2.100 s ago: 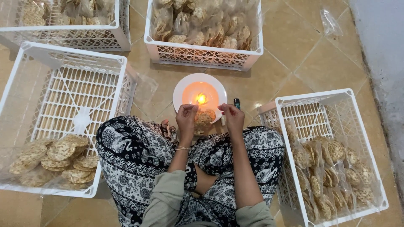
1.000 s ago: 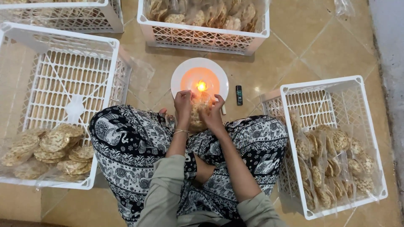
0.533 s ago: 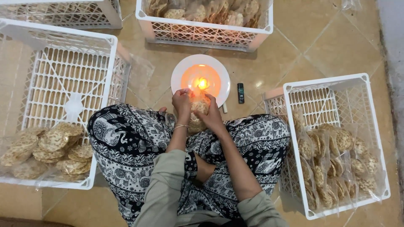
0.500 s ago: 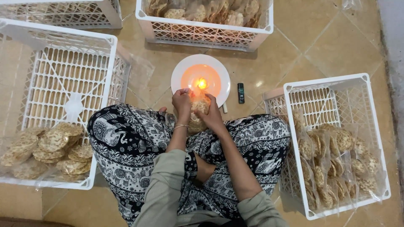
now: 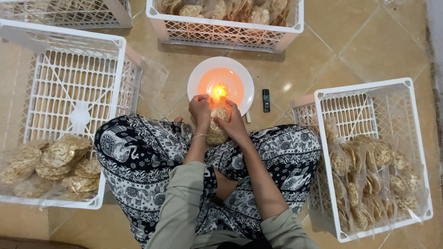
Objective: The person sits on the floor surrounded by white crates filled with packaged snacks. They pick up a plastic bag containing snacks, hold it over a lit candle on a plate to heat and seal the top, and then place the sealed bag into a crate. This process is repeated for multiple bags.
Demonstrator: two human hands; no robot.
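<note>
I sit cross-legged on a tiled floor. My left hand [image 5: 201,109] and my right hand [image 5: 232,121] both grip a clear plastic bag of round crackers [image 5: 218,126] over my lap. The top of the bag is held right beside a small flame [image 5: 218,91] burning in the middle of a white plate [image 5: 195,81] just in front of my knees.
A black lighter [image 5: 266,100] lies right of the plate. White plastic crates surround me: left crate [image 5: 69,69] holding bagged crackers at its near end, right crate [image 5: 406,120] with several bagged packs, far crate [image 5: 230,32] full of crackers.
The camera view has shifted slightly. My hands have brought the bag a little closer to the flame and stay there, both still gripping it.
</note>
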